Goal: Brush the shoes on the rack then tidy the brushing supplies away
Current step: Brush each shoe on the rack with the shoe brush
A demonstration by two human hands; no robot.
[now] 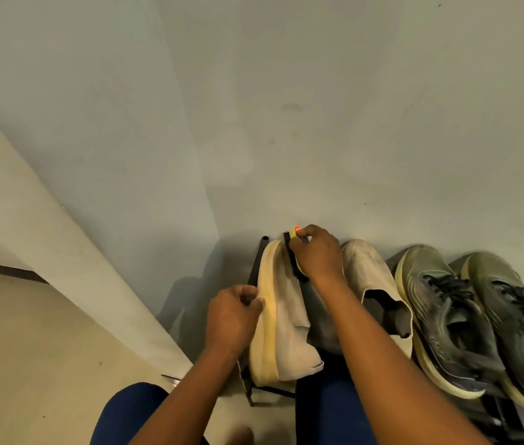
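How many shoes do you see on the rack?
4. A beige shoe, tipped on its side, held by the left hand; its mate beside it; two grey-green sneakers at right. More may be hidden beyond the frame.

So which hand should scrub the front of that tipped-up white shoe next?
The right hand. It already grips the yellow brush, bristles against the toe of the tilted beige shoe. The left hand is busy steadying that shoe by its sole on the rack.
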